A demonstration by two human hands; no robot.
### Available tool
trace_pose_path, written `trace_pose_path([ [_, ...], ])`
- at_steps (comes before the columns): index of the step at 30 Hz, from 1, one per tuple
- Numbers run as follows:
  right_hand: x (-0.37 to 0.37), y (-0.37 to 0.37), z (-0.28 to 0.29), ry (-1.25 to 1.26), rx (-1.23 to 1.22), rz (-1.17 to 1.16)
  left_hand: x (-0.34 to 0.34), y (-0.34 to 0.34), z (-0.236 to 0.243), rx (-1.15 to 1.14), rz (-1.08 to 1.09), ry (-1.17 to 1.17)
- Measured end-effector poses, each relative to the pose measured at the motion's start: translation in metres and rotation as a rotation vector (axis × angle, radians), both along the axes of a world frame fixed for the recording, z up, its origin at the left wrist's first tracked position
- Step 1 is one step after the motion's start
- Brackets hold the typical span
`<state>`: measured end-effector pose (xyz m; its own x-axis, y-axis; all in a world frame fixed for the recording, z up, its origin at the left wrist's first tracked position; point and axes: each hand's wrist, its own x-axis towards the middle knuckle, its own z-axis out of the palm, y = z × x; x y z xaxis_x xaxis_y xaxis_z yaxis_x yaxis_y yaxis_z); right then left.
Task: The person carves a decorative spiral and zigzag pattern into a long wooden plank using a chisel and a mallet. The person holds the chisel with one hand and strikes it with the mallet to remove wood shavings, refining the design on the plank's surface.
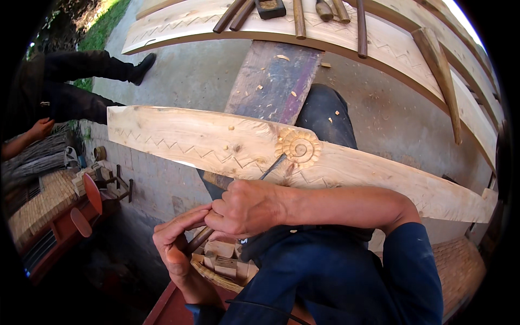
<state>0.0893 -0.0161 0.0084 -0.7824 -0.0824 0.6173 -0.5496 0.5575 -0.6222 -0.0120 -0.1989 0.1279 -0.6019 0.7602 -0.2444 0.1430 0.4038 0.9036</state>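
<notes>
A carving chisel (271,167) is gripped by both hands, right hand (246,208) and left hand (176,246) closed on its handle; its blade is set against the carved plank (216,142) beside a rosette (299,147).

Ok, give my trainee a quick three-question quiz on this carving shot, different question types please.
1. True or false: the chisel tip rests on the pale plank beside the carved round rosette.
2. Multiple choice: which hand grips the chisel shaft nearest the plank? A) left hand B) right hand C) another person's hand
3. Fill in: the line pattern carved along the plank is a ____.

Key: 1 true; 2 B; 3 zigzag.
</notes>
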Motion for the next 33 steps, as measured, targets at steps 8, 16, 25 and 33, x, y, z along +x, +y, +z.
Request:
trace_pose_path([
  [8,-0.008,0.008,0.007,-0.037,-0.144,-0.067,-0.02,0.016,0.007,0.164,0.102,-0.036],
  [16,-0.02,0.005,0.0,-0.161,-0.1,-0.192,-0.062,0.018,-0.039,0.104,0.104,-0.129],
  [25,0.0,-0.007,0.014,-0.016,0.236,-0.192,-0.021,-0.027,-0.038,0.216,0.222,-0.265],
  [33,0.001,-0.003,0.0,-0.023,-0.016,-0.055,-0.004,-0.018,-0.022,0.174,0.22,-0.281],
])
